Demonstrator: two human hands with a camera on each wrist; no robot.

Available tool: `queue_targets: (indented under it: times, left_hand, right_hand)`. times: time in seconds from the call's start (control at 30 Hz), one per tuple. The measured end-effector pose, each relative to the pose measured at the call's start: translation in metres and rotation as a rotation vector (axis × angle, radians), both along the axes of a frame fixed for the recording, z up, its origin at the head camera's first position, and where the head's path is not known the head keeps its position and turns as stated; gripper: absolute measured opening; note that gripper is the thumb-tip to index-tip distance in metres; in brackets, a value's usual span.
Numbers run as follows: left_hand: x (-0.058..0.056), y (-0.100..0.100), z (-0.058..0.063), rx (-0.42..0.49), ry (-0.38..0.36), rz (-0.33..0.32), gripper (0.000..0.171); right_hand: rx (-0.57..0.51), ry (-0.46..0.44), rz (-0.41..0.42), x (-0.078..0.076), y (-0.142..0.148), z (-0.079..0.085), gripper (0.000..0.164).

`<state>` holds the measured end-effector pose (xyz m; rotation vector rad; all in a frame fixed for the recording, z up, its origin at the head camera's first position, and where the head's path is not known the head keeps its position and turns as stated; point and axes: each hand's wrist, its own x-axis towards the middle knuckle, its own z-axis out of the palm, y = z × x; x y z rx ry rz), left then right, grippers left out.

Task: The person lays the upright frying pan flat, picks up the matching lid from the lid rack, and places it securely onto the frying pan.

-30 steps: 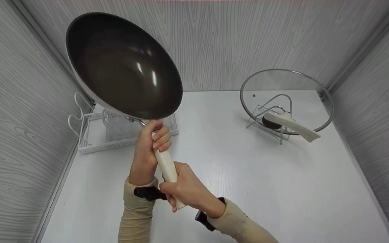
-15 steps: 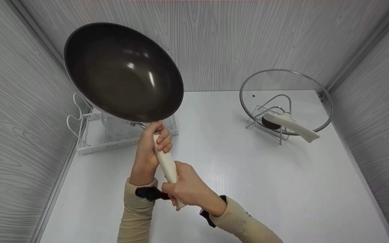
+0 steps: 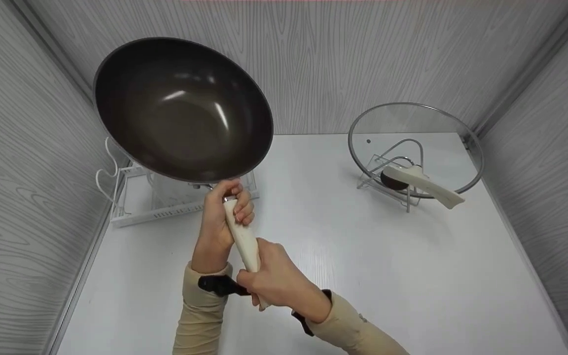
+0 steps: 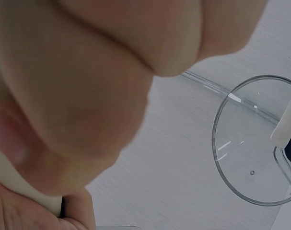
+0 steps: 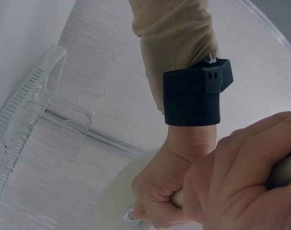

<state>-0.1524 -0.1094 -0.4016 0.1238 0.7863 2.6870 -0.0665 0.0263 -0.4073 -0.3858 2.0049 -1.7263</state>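
A deep frying pan (image 3: 185, 113) with a dark brown inside is held up in the head view, its open side tilted towards the camera. My left hand (image 3: 215, 224) grips its cream handle (image 3: 242, 241) near the metal neck. Lower down, my right hand (image 3: 280, 277) holds the end of that same handle, thumb across it. In the right wrist view the pan's pale outside (image 5: 117, 196) shows beyond the left hand (image 5: 162, 179). Large blurred fingers (image 4: 87, 81) of the left hand fill much of the left wrist view.
A white wire rack (image 3: 136, 217) stands at the left, partly hidden behind the pan. At the right, a round glass lid (image 3: 446, 128) with a cream handle (image 3: 427, 186) leans on a wire stand (image 3: 408, 203). Grey wood-grained walls (image 3: 303, 69) enclose the white table (image 3: 343, 256).
The pan has dropped slightly and tilted, so its inside faces the camera more fully. Both hands keep their hold on the handle with little shift. Rack and lid stay in place.
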Motion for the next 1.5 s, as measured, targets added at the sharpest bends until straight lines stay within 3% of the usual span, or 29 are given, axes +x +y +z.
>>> queue_targets:
  times: [0.33, 0.87, 1.17, 1.5]
  left_hand:
    - [-0.004, 0.001, -0.007, 0.155, 0.035, -0.114, 0.039]
    - [0.001, 0.003, -0.002, 0.293, -0.022, -0.171, 0.036]
    - [0.004, 0.006, 0.005, 0.397, -0.077, -0.204, 0.032]
    - [0.004, 0.010, 0.009, 0.460, -0.149, -0.246, 0.024]
  right_hand:
    - [-0.003, -0.010, -0.016, 0.003, -0.001, -0.001, 0.028]
    - [-0.259, -0.100, 0.049, 0.008, 0.001, 0.005, 0.030]
    - [-0.412, -0.211, 0.087, 0.011, 0.003, 0.013, 0.046]
    - [-0.325, -0.139, 0.095, 0.007, 0.012, 0.016, 0.059]
